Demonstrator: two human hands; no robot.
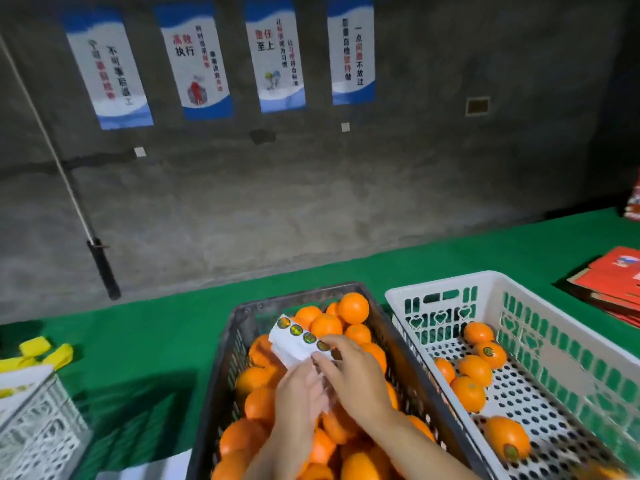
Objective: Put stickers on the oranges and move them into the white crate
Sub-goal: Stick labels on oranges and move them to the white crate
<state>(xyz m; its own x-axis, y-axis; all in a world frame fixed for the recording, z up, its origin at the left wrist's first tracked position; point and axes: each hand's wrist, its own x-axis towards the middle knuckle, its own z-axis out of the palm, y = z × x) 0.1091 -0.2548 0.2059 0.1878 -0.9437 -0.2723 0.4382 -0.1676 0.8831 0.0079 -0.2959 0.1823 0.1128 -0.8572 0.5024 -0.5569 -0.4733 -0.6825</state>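
Two hands on the sticker strip, above the dark crate

Both hands meet over the dark crate [221, 344] heaped with oranges [353, 307]. The left hand [298, 393] holds the sticker strip [298, 336] from below, grip clenched on it; the right hand [349, 368] pinches at the strip's near end. Just right stands the white crate [446, 282] with several oranges inside. On the green surface [145, 344] lie yellow pieces [45, 351] at left and red cartons [613, 285] at far right.

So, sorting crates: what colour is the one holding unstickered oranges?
Black crate, head view.
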